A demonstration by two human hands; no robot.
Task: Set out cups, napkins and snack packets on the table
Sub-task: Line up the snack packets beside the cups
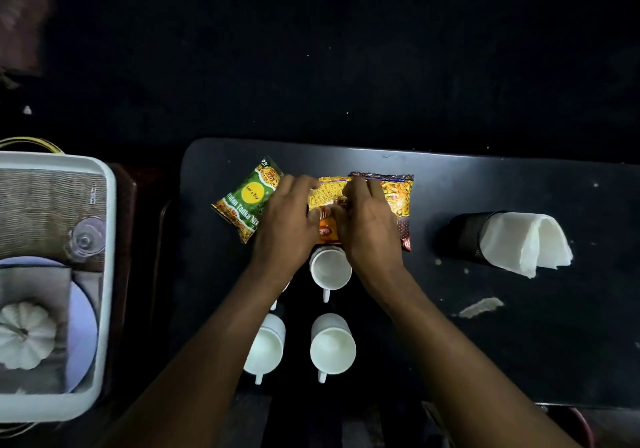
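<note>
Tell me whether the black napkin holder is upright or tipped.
Tipped: the black cylindrical napkin holder lies on its side, white napkins spilling onto the dark table.

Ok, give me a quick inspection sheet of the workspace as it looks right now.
Surface: dark table, with pale scraps on it.
Job's things: green snack packet and orange snack packet side by side at the far edge; three white cups clearly visible, a fourth mostly hidden under the left arm; napkins in a dark holder lying on its side.
Clutter: white tray on the left holds a mat, plate and pumpkin-shaped piece.
Hands: left hand and right hand both on the orange snack packet.
Cables: nothing seen.
Surroundings: dark.
</note>
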